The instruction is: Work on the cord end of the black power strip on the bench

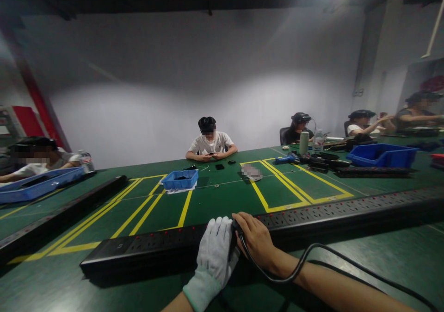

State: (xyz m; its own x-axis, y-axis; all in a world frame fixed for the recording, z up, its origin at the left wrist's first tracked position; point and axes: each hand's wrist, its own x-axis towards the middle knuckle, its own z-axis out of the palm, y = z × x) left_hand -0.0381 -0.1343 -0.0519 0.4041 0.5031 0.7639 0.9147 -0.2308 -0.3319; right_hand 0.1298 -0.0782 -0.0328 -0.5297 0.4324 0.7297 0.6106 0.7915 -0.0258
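A long black power strip (pixel 312 217) with rows of sockets and small red lights lies across the green table in front of me. My left hand (pixel 215 252), in a pale grey glove, is over the strip, its fingers close together across the top face. Its thumb is mostly hidden. Bare and right beside it, my right hand (pixel 255 240) has its fingers curled around a black plug (pixel 236 226) at the strip's top. From this plug a black cord (pixel 274 279) loops below my right wrist and trails off to the right. My fingers hide most of the plug.
Another long black strip (pixel 62 215) lies at the left. Yellow tape (pixel 187 208) marks the table. Blue bins (pixel 180 180), a green bottle (pixel 304 143) and tools stand farther back. A person (pixel 211 143) sits opposite, with others at the left and right.
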